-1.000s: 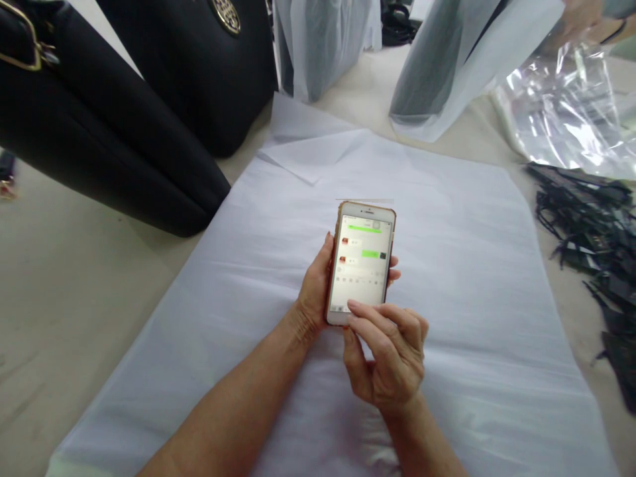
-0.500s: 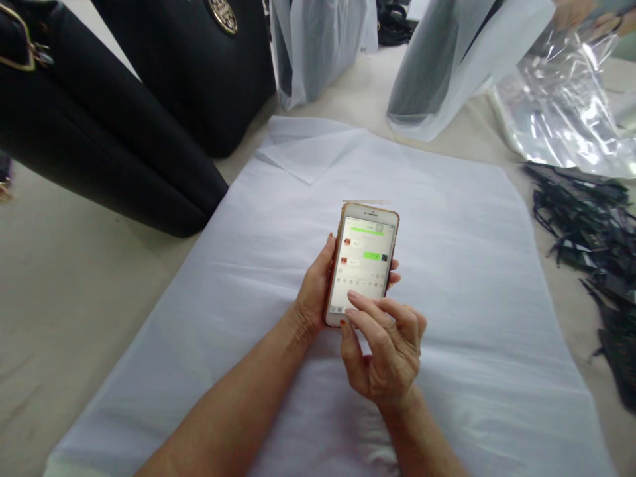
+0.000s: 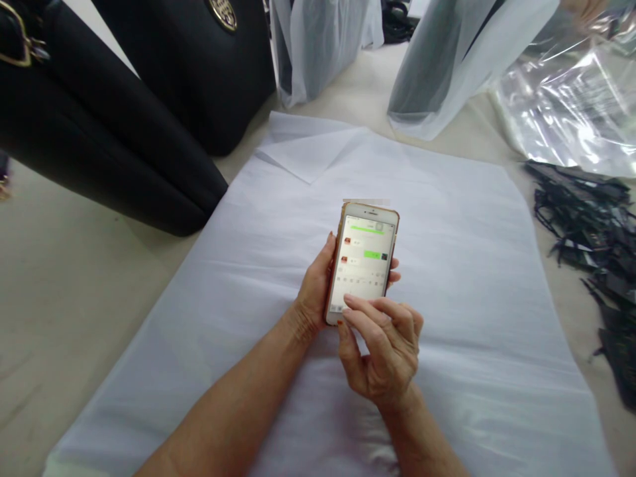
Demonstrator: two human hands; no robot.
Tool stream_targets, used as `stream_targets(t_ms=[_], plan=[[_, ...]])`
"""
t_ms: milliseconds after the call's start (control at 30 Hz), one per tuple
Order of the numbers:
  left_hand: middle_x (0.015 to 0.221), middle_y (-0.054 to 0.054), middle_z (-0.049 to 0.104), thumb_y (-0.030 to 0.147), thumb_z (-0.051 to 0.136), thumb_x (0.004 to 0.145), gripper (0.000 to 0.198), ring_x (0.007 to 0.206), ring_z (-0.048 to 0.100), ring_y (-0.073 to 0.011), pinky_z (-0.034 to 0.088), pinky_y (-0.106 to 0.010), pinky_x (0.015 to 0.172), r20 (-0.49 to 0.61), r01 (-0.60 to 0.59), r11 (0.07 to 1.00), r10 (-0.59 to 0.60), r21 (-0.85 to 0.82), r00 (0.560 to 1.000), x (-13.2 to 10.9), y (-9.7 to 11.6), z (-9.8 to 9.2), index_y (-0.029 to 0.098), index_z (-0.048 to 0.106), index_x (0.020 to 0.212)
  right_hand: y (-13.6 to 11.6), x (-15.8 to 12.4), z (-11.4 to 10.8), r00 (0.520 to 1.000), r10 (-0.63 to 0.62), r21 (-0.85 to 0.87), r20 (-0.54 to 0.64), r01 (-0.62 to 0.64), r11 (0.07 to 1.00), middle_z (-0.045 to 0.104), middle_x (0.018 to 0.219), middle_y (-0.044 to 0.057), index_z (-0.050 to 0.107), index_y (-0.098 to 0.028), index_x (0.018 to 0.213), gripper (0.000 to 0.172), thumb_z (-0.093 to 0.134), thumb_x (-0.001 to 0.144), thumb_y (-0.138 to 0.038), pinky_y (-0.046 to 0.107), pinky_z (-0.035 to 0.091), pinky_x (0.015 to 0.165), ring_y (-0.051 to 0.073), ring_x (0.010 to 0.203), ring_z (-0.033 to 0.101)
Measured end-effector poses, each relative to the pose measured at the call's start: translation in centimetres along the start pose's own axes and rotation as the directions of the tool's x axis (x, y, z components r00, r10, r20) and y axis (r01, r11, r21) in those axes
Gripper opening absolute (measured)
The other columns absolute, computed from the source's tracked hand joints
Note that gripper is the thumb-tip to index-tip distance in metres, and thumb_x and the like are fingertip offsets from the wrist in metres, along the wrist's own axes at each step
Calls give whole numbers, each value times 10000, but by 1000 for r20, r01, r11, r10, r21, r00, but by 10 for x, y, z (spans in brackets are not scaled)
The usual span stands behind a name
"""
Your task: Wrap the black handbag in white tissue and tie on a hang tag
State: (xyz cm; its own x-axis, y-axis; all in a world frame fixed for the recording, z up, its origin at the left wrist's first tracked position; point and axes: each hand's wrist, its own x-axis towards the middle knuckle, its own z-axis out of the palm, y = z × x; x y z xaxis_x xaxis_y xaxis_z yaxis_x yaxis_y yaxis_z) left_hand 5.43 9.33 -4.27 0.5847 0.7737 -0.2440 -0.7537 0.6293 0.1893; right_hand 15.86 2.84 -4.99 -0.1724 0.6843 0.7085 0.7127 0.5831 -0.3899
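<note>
My left hand (image 3: 314, 286) is wrapped round a white smartphone (image 3: 364, 260) in a tan case, held upright above a large sheet of white tissue paper (image 3: 472, 278). The lit screen shows a chat with green bubbles. My right hand (image 3: 385, 354) hovers at the phone's lower edge with its fingers curled, the forefinger lying across the bottom of the screen and the thumb under the phone's lower corner. It holds nothing of its own.
Two black handbags (image 3: 114, 132) with gold fittings stand at the back left. Bags wrapped in white paper (image 3: 447, 66) stand at the back. Clear plastic sheeting (image 3: 566, 112) lies at the back right, above a heap of black straps (image 3: 596, 225). The beige tabletop (image 3: 59, 291) shows at left.
My right hand has shifted slightly up and left along the phone's bottom edge. The phone and my left hand have stayed almost in place.
</note>
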Motion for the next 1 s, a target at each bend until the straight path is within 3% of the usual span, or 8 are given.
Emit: stream_targets(t_ms=[333,667,1000], plan=[[1009,-174,679,612,216,904,698,867,676,-226,508,-317,821,12,-18,999,18,-26,1000,1,2,-1,93,635,1110,3,1,-2,1000,21,-30,-12,-21,999,738,913,51,624,-170,894,80,606,816,-163,385,405,777,196,843,595],[1068,-176,666,633,225,893,704,938,666,-256,491,-355,881,23,-46,999,47,-17,999,1,3,-4,111,629,1137,4,1,-6,999,32,4,-34,-31,999,721,859,61,611,-160,898,76,596,824,-147,391,421,772,196,835,597],[1103,-180,646,651,237,881,728,921,658,-263,511,-363,792,-20,-61,994,60,-90,998,0,6,-1,102,561,1233,6,3,-9,1000,5,-19,-25,-6,1000,732,828,35,615,-179,865,58,602,818,-149,379,399,762,182,801,591]])
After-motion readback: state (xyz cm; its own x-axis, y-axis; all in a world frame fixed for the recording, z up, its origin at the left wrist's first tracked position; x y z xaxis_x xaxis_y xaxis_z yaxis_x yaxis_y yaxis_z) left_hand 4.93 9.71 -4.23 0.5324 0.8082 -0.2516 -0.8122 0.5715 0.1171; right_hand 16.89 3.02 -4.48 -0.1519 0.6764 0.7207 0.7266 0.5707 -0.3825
